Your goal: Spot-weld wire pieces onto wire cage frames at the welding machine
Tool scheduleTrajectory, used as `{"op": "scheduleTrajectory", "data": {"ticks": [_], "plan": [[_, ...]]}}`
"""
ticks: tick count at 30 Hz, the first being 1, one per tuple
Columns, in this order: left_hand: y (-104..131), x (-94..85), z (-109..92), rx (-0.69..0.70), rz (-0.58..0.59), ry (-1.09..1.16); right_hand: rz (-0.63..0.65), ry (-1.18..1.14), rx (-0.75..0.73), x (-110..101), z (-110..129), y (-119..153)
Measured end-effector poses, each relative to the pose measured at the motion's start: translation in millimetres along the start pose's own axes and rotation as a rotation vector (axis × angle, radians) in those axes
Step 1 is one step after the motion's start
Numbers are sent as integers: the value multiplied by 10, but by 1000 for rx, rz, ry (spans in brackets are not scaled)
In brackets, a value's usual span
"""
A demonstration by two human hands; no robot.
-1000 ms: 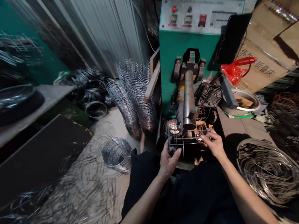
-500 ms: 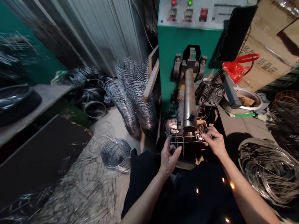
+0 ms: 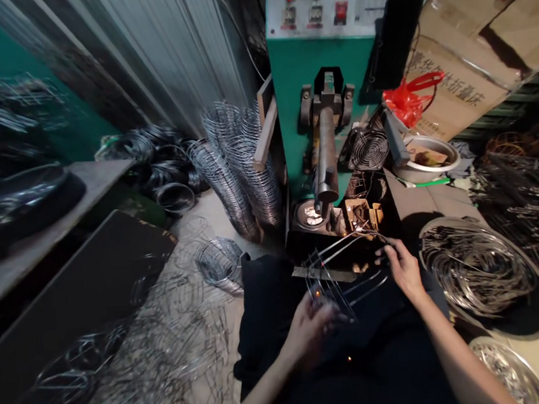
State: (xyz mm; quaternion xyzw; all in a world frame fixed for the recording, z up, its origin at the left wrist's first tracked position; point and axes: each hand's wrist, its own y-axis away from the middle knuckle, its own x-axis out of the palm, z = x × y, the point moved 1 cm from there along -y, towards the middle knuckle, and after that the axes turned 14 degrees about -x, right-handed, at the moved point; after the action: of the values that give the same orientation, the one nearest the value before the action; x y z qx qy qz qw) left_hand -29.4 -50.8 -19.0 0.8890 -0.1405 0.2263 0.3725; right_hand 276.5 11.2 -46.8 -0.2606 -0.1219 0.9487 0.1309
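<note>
Silvery wire rings [image 3: 218, 264] sit stacked on the floor at ten o'clock from the left hand [image 3: 312, 319], which is blurred, its fingers curled around the left end of a wire frame [image 3: 333, 282]. That frame fans out from this grip toward one and two o'clock, spanning the gap between both hands. Beyond it, at twelve o'clock, juts the machine's steel cylinder [image 3: 326, 155]. At the frame's far end, the right hand [image 3: 403, 269] has bent fingers beside the wire; whether they pinch it, I cannot tell. At its three o'clock lies a heap of bent wires [image 3: 479, 267].
</note>
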Motion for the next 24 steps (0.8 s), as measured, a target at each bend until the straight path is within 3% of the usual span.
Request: {"op": "scheduleTrajectory", "data": {"ticks": [1,2,3,5,8,10,13,17,24], "plan": [[140,-152,14,-108,87,-153,104,-14,17,-42,35,36],[232,-312,-30,-176,71,-317,217,-40,23,-53,88,37],[266,-452,-131,-176,-43,-460,335,-68,17,-28,154,7],[155,-559,-426,36,-222,-752,548,-94,-26,122,300,-109],[-295,-316,-750,370,-204,-1169,704,-34,-148,454,479,-259],[-591,-110,-798,466,-277,-1349,683,22,-185,602,526,-244],[-823,21,-718,492,-358,-1405,493,92,-148,609,487,-86],[-844,-37,-635,484,-403,-1473,324,208,-172,484,422,114],[-833,5,-717,448,-460,-1651,270,348,-216,504,331,296]]}}
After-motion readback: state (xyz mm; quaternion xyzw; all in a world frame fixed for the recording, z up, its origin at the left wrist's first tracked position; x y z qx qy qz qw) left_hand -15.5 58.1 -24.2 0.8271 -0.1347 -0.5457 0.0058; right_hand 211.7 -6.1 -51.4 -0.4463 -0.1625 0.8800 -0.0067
